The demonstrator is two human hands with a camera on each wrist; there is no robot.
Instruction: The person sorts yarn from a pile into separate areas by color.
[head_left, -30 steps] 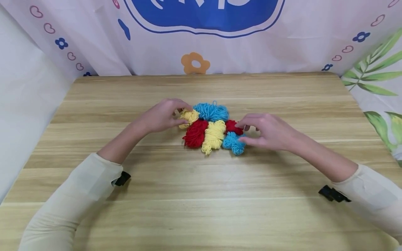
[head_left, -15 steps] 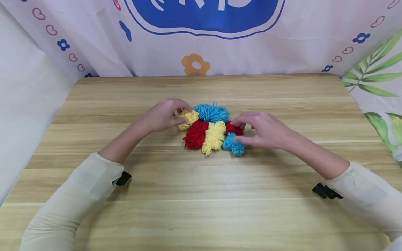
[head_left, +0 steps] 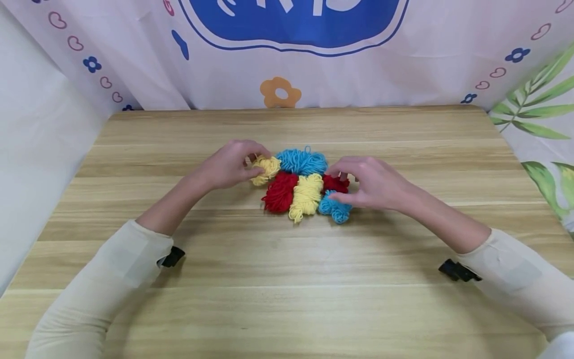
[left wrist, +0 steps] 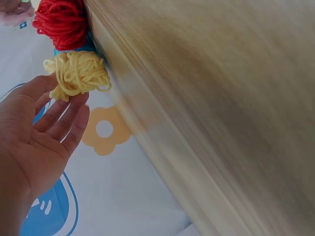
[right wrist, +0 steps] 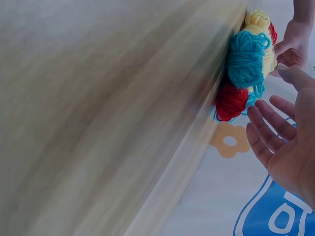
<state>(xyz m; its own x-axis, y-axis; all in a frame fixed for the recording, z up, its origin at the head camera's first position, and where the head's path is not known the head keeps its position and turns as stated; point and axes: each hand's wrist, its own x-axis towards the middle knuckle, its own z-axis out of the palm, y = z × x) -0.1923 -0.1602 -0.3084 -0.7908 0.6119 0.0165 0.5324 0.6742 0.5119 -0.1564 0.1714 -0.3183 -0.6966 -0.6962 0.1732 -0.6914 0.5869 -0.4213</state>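
Several yarn bundles lie clustered on the table. My left hand [head_left: 230, 164] holds the small yellow yarn bundle [head_left: 266, 172] at the cluster's left end, thumb on the near side and fingers on the far side. Beside it are a large blue bundle [head_left: 302, 162] at the back and a red bundle [head_left: 280, 193] in front. A longer yellow bundle [head_left: 306, 196] sits in the middle. Over the right end, my right hand [head_left: 378, 184] hovers with spread fingers above a small red bundle [head_left: 336, 185] and a small blue bundle [head_left: 334, 210]. The right wrist view shows its fingers [right wrist: 266, 130] gripping nothing.
The wooden table [head_left: 287, 279] extends around the cluster on every side. A printed white curtain [head_left: 358, 82] hangs along its far edge. Black clips [head_left: 172, 257] are fixed at both sleeves.
My left hand has drawn the small yellow bundle slightly left, away from the large blue one. My right hand has shifted left and a little back over the small red and blue bundles.
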